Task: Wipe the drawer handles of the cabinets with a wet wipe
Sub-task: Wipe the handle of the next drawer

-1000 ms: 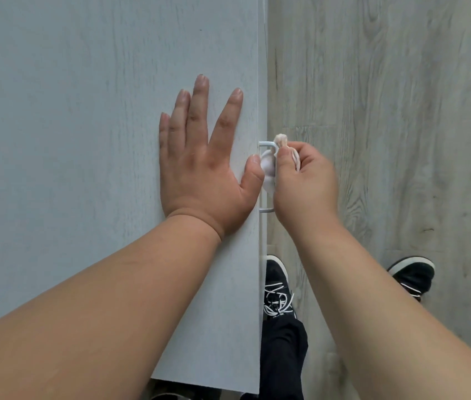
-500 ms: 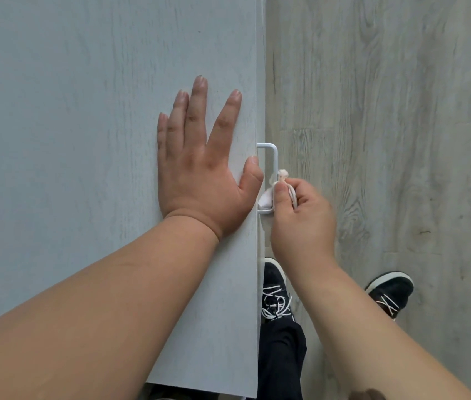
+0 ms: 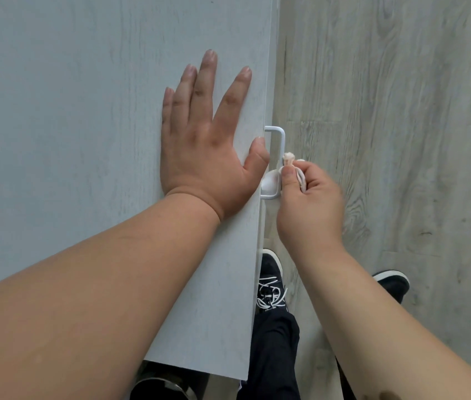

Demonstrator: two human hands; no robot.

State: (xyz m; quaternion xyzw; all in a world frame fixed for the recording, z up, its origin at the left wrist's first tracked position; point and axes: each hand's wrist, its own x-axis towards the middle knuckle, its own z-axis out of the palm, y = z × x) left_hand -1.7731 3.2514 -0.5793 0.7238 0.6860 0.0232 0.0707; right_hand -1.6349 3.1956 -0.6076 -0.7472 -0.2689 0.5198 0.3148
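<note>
A white bar handle (image 3: pixel 280 140) juts out from the front edge of the pale grey cabinet top (image 3: pixel 84 111). My right hand (image 3: pixel 308 203) pinches a crumpled white wet wipe (image 3: pixel 289 166) against the lower half of the handle. The wipe wraps round the bar there and hides that part. My left hand (image 3: pixel 205 140) lies flat on the cabinet top with its fingers spread, and its thumb reaches the edge beside the handle.
Grey wood-look floor (image 3: pixel 402 111) lies to the right, below the cabinet front. My two black shoes with white soles (image 3: pixel 270 281) (image 3: pixel 393 284) and a dark trouser leg (image 3: pixel 274 356) stand close to the cabinet.
My right hand slid the wipe from the upper end of the handle down to its lower end, baring the top corner, and has stayed low since. My left hand has not moved.
</note>
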